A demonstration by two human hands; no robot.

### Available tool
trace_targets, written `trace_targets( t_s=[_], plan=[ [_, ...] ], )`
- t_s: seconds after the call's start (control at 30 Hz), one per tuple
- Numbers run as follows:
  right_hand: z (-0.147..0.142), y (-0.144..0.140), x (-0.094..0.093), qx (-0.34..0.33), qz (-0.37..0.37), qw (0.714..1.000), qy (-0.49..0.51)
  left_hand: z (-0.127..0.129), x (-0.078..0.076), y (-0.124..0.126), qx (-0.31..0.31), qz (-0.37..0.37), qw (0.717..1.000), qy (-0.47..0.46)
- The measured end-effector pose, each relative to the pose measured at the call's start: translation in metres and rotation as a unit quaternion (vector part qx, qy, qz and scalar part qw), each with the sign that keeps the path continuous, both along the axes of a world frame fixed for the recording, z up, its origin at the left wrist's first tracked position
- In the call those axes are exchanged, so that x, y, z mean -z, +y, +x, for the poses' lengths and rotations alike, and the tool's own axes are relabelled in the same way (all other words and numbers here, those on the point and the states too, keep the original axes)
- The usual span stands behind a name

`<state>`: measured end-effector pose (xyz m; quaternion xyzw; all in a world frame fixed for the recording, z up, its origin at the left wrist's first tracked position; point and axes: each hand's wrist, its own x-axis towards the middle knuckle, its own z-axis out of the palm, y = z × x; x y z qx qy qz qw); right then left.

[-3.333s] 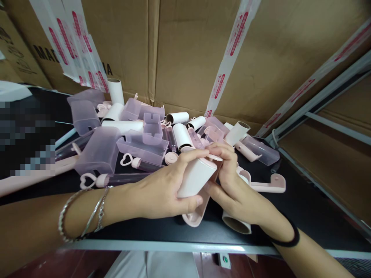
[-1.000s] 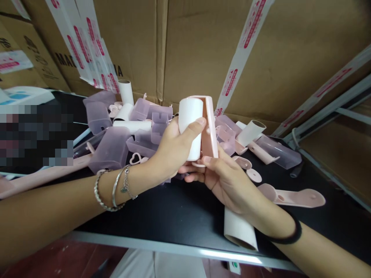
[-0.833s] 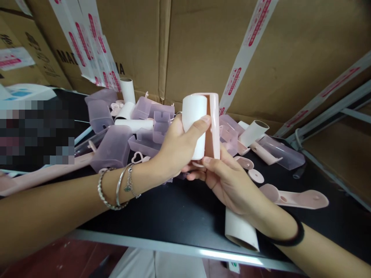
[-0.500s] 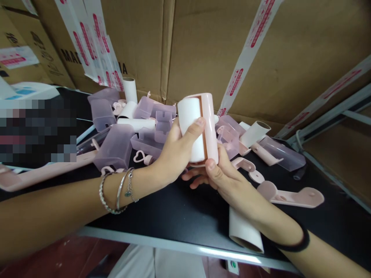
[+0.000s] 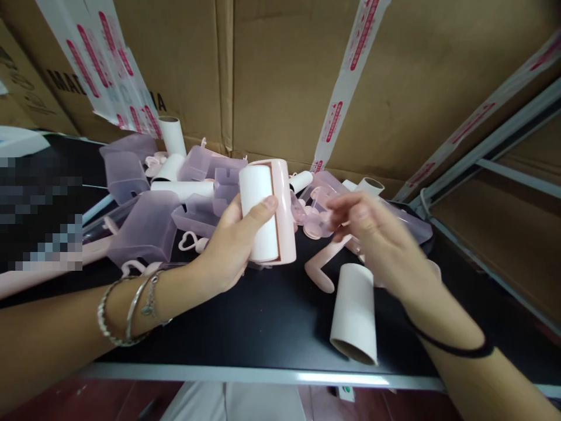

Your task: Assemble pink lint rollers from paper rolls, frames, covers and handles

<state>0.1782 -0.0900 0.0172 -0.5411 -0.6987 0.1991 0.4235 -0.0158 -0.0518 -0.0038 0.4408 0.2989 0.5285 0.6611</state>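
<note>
My left hand (image 5: 228, 245) grips a lint roller (image 5: 259, 213), a white roll sitting in a pale pink half-round cover, with the thumb across the white roll. It is held tilted above the black table. My right hand (image 5: 377, 240) is apart from it, to the right, with fingers stretched out and slightly blurred, and I see nothing in it. Just below those fingers is a bent pink piece (image 5: 322, 272), partly hidden at its upper end. A white cardboard-cored tube (image 5: 354, 310) lies nearer the table's front edge.
Translucent purple cases (image 5: 146, 225) and other white tubes (image 5: 173, 137) are heaped along the back. A pink heart-shaped hook (image 5: 190, 241) lies left of centre. Large taped cardboard boxes (image 5: 276, 76) stand behind the table (image 5: 263, 327). A metal frame (image 5: 495, 123) rises at the right.
My right hand has let go of the lint roller and moved right. My left hand keeps hold of the roller. The view has shifted, and the bent pink piece now shows.
</note>
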Motion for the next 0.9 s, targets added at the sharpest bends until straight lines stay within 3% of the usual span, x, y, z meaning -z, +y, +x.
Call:
trace_targets(
  t_s=[0.07, 0.13, 0.23, 0.3, 0.4, 0.5, 0.63, 0.77, 0.9],
  plan=[
    [0.027, 0.008, -0.008, 0.09, 0.069, 0.992, -0.055, -0.002, 0.005, -0.002, 0.023, 0.015, 0.999, 0.021],
    [0.053, 0.017, -0.011, 0.159, 0.088, 0.978, -0.1, -0.003, 0.01, -0.005, 0.032, 0.029, 0.998, 0.048],
    [0.076, 0.031, -0.005, 0.195, 0.084, 0.965, -0.154, -0.005, 0.013, -0.014, 0.054, 0.048, 0.994, 0.084],
    [0.077, 0.037, 0.001, 0.188, 0.091, 0.958, -0.197, -0.006, 0.013, -0.02, 0.111, 0.063, 0.988, 0.086],
    [0.064, 0.038, 0.008, 0.152, 0.083, 0.959, -0.226, -0.008, 0.013, -0.026, 0.193, 0.091, 0.972, 0.1],
    [0.044, 0.035, 0.01, 0.111, 0.099, 0.952, -0.266, -0.008, 0.016, -0.027, 0.216, 0.128, 0.952, 0.177],
    [0.015, 0.043, 0.015, 0.013, 0.141, 0.896, -0.421, -0.004, 0.021, -0.024, 0.227, 0.103, 0.95, 0.19],
    [-0.013, 0.063, 0.02, 0.055, 0.033, 0.854, -0.517, 0.001, 0.019, -0.019, 0.172, 0.037, 0.975, 0.139],
    [-0.035, 0.076, 0.018, 0.088, -0.025, 0.844, -0.528, 0.003, 0.019, -0.015, 0.163, -0.025, 0.983, 0.082]
  ],
)
